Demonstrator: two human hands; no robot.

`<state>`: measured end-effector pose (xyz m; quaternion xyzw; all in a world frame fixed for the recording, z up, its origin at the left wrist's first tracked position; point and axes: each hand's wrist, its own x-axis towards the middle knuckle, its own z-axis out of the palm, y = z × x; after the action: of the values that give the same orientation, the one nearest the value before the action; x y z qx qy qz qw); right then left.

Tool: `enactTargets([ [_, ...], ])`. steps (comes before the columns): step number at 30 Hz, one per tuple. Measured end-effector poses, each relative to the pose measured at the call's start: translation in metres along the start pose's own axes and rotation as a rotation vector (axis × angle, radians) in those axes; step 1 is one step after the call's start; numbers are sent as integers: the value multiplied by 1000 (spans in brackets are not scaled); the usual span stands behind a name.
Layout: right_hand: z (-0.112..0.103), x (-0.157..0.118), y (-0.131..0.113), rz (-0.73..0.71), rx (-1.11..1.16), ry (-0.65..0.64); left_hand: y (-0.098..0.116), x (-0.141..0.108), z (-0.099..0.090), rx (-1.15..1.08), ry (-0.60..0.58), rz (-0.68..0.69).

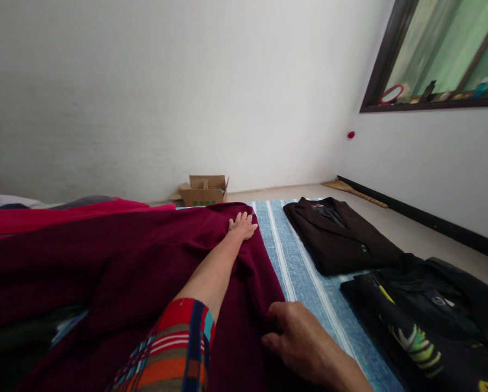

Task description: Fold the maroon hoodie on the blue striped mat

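Palm down, my left hand (242,226) rests released on the far right corner of a wide dark maroon fabric garment (154,261), spread flat and grasping nothing. A red, orange and blue plaid sleeve (162,348) stops partway up that forearm. Nearer to me, at the garment's right edge, my right hand (296,337) is curled, maroon cloth pinched between thumb and forefinger, and a loose fold runs between the two hands. The garment spreads over a blue fabric cover with white stripes (276,234) and runs out of my view on the left. Beyond its left part I see bright pink-red cloth (84,216). To the right, apart from both hands, lies a folded dark brown jacket with a round button (347,239); just beside it, nearer me, is a folded black garment with yellow and green print (431,316). Past the cover's far edge, an open brown cardboard box (205,196) stands near a plain white wall (166,98). Up on the right, a round red-rimmed mirror (391,94) stands at a dark-framed window (386,60).
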<state>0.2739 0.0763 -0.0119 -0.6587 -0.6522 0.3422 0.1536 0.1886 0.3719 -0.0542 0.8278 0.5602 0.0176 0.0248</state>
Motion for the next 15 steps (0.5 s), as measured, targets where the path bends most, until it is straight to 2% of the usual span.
enactTargets([
  [4,2,1,1,-1,-14,3,-1,5,1,23,21,59],
  [10,2,1,2,8,-25,1,-4,17,4,7,-16,36],
  [15,3,1,1,18,-25,-1,-3,14,-3,2,-35,49],
])
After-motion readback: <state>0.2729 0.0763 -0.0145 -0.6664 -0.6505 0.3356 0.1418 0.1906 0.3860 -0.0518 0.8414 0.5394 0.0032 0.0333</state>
